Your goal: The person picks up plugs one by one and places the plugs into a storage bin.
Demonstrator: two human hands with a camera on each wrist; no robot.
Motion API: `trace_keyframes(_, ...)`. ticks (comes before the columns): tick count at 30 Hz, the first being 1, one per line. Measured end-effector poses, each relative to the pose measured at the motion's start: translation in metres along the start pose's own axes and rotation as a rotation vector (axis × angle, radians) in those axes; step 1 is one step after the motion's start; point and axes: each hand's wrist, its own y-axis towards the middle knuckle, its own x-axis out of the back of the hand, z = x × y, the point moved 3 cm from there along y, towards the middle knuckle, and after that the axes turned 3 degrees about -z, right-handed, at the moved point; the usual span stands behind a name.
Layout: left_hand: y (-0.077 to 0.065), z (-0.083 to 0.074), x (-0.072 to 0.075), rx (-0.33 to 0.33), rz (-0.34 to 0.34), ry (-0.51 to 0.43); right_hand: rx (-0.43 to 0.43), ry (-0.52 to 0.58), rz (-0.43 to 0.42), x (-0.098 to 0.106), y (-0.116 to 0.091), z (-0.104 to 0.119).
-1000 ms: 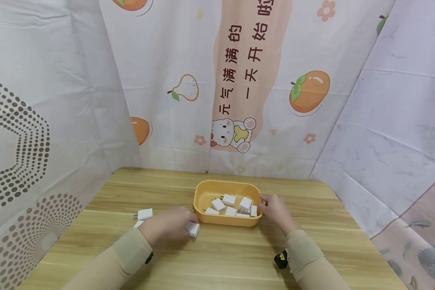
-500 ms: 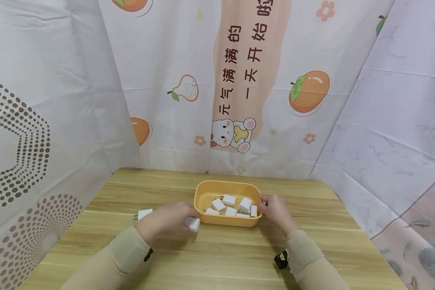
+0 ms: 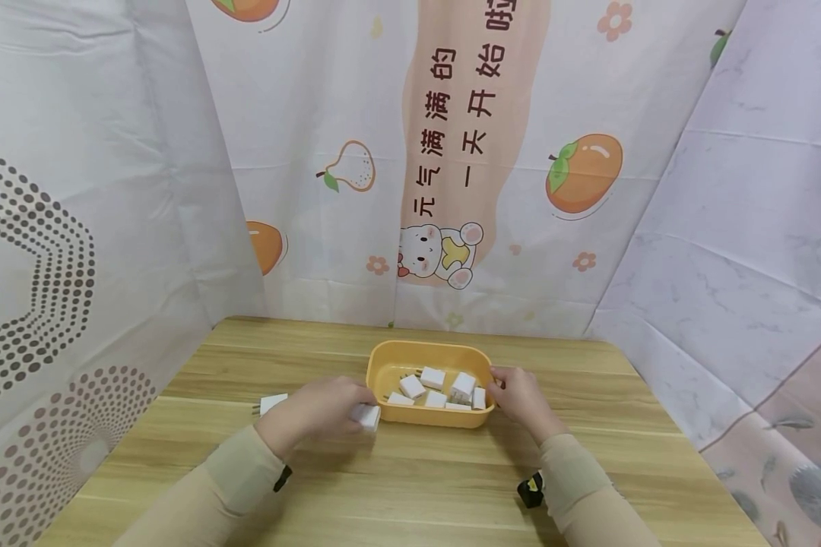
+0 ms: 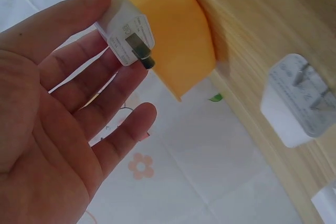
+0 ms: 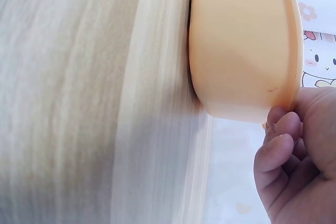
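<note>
A white charger plug [image 4: 123,30] is pinched between the thumb and fingers of my left hand [image 3: 321,410], its prongs facing the wrist camera. In the head view this hand is at the left front corner of the yellow plastic basket [image 3: 424,415], with the plug close outside its wall. My right hand [image 3: 520,395] grips the basket's right end at the rim, as the right wrist view also shows, thumb and curled fingers at the edge [image 5: 299,150]. Several white charger plugs [image 3: 432,377] lie loose inside the basket.
Left of the basket, another charger plug [image 3: 271,403] rests on the wooden table [image 3: 410,486], partly behind my left hand. The left wrist view has a further white piece [image 4: 326,203] at its corner. Printed curtains [image 3: 301,228] hang behind and beside the table.
My left hand has lifted slightly with the charger plug, bringing it nearer the basket's front corner. A second plug on the table is now covered by that hand. My right hand stays put.
</note>
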Motion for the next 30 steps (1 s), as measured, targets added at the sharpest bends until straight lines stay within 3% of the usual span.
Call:
trace_keyframes(9, 0.012, -0.003, 0.007, -0.01, -0.049, -0.028, 0.002, -0.007, 0.003, 0.0, 0.0, 0.0)
trace_keyframes(20, 0.047, 0.004, 0.011, 0.052, -0.093, -0.067, -0.002, -0.015, -0.006, 0.001, 0.0, 0.0)
trace_keyframes(30, 0.078, 0.011, 0.015, 0.194, -0.095, -0.097, -0.011, -0.006, 0.001, 0.001, 0.0, 0.001)
